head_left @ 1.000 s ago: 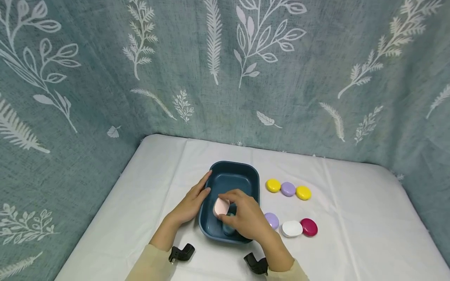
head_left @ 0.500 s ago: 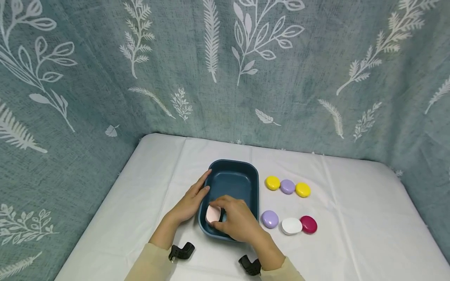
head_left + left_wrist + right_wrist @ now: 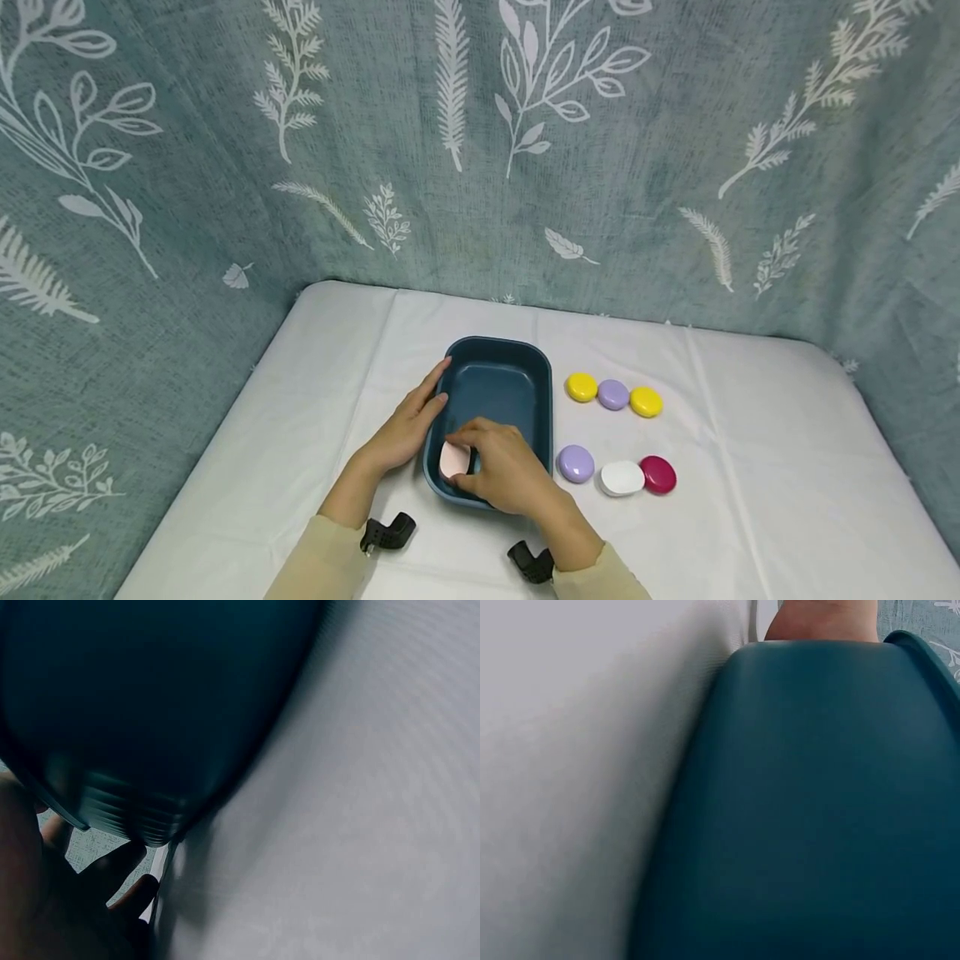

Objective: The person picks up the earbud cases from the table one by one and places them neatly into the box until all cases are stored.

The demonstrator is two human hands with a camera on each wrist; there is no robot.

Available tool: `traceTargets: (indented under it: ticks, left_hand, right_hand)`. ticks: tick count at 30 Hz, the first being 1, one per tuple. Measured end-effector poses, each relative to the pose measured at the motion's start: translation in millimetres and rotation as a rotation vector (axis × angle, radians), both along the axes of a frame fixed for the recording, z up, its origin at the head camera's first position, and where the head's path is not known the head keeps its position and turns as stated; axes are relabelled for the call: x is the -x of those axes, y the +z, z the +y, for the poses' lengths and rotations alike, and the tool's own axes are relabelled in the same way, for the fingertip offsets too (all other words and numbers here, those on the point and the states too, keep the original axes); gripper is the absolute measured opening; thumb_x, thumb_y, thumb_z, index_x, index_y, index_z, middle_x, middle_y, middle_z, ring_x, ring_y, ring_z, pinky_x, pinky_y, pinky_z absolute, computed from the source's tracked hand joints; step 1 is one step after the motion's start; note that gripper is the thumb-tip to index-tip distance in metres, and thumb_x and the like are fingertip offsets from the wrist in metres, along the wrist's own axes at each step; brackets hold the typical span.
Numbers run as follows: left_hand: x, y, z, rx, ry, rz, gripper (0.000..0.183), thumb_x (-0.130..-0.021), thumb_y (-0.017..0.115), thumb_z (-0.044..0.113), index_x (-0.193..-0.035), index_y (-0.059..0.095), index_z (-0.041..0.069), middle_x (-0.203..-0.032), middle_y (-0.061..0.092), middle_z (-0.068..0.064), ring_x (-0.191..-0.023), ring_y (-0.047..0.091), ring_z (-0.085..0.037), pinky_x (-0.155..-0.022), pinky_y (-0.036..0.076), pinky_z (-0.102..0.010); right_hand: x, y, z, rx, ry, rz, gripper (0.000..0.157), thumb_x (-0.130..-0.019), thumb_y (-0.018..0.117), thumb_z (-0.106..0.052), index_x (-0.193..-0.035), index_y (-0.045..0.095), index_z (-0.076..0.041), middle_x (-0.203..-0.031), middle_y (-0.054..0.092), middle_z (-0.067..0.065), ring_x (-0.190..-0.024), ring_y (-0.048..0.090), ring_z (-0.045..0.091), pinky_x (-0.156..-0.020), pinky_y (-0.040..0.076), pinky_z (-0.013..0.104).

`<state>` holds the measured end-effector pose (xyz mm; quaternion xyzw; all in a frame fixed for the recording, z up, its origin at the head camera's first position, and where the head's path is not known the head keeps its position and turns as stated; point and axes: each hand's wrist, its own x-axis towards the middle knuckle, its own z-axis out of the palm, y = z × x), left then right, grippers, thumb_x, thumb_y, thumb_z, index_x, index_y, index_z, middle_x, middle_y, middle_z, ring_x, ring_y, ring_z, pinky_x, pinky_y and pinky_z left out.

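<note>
A dark blue rectangular tub (image 3: 501, 343) with rounded corners stands on the white cloth. Inside it, near the front left corner, my right hand (image 3: 504, 467) pinches a pale pink rounded piece (image 3: 454, 460) between thumb and fingers. My left hand (image 3: 405, 427) lies along the tub's left side, its fingers extended against the wall and rim. The left wrist view shows dim fingers beside the tub's ribbed outer wall (image 3: 135, 802). The tub's front wall (image 3: 817, 795) fills much of the right wrist view, which does not show the pink piece.
Right of the tub, a row holds a yellow disc (image 3: 581, 387), a lilac disc (image 3: 613, 395) and another yellow disc (image 3: 646, 402). Nearer lie a lilac disc (image 3: 575, 463), a white oval piece (image 3: 622, 478) and a crimson disc (image 3: 657, 475). A patterned curtain (image 3: 480, 217) stands behind.
My right hand has moved left and down with the pink piece, into the tub's front left corner. A teal rounded thing seen in the tub earlier is now hidden by that hand.
</note>
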<state>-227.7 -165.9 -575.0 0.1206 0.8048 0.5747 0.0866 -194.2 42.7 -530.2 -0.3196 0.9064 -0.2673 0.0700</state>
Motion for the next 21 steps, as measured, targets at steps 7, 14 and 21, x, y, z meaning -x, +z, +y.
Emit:
traceTargets:
  ticks: [7, 14, 21]
  left_hand:
    - [1.3, 0.6, -0.3, -0.014, -0.023, 0.015, 0.056, -0.114, 0.036, 0.038, -0.166, 0.016, 0.041, -0.175, 0.012, 0.002, -0.162, 0.012, -0.03, -0.128, 0.012, -0.064]
    - [0.2, 2.0, -0.3, 0.003, -0.02, -0.003, 0.056, -0.113, 0.036, 0.04, -0.165, 0.014, 0.045, -0.175, 0.012, 0.003, -0.162, 0.013, -0.031, -0.128, 0.014, -0.065]
    - [-0.2, 0.7, -0.2, -0.002, -0.019, -0.008, 0.056, -0.113, 0.036, 0.041, -0.165, 0.015, 0.045, -0.175, 0.012, 0.002, -0.162, 0.012, -0.032, -0.127, 0.014, -0.066]
  right_hand:
    - [0.9, -2.4, -0.3, -0.005, -0.003, -0.019, 0.05, -0.084, 0.088, -0.027, -0.13, 0.073, -0.012, -0.129, 0.068, 0.002, -0.12, 0.065, 0.023, -0.102, 0.048, 0.05]
    - [1.4, -3.6, -0.6, -0.008, -0.021, -0.044, 0.052, -0.083, 0.089, -0.029, -0.131, 0.073, -0.014, -0.129, 0.067, 0.0, -0.12, 0.064, 0.021, -0.101, 0.048, 0.048]
    - [1.1, -4.2, 0.7, -0.001, -0.027, -0.055, 0.054, -0.082, 0.09, -0.03, -0.131, 0.072, -0.013, -0.129, 0.067, 0.001, -0.119, 0.064, 0.022, -0.101, 0.048, 0.049]
